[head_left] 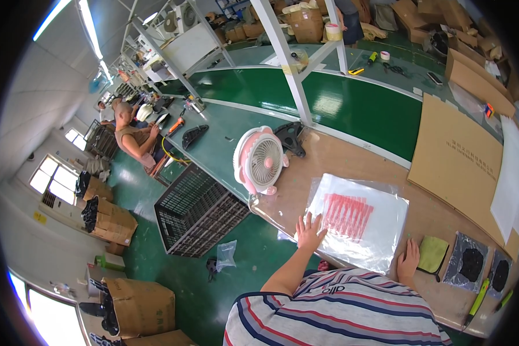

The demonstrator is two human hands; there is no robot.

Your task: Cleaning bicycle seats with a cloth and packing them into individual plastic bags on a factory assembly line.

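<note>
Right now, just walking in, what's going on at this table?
At the table, a person's left hand lies open on the left edge of what looks like stacked clear plastic bags with red print. The right hand, also open, rests just right of them, near a green pouch. Neither visibly grips anything. A pink-and-white fan stands farther left.
</note>
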